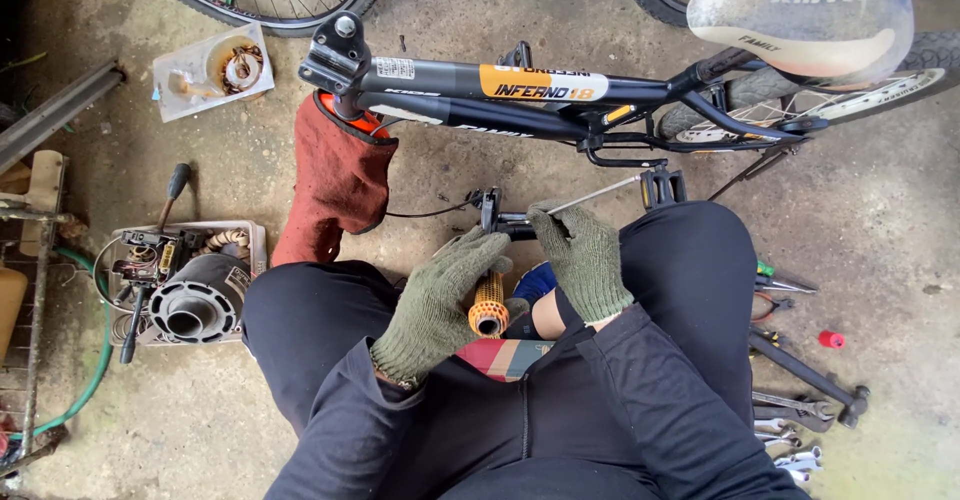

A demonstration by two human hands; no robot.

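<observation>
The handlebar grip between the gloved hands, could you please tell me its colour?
Orange, with a dark hollow end; the handlebar grip shows best in the head view.

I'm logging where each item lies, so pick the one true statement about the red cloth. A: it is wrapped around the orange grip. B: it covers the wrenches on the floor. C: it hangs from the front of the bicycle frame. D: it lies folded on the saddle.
C: the red cloth hangs down from the head end of the black bicycle frame, clear of the saddle, orange grip and wrenches.
</observation>
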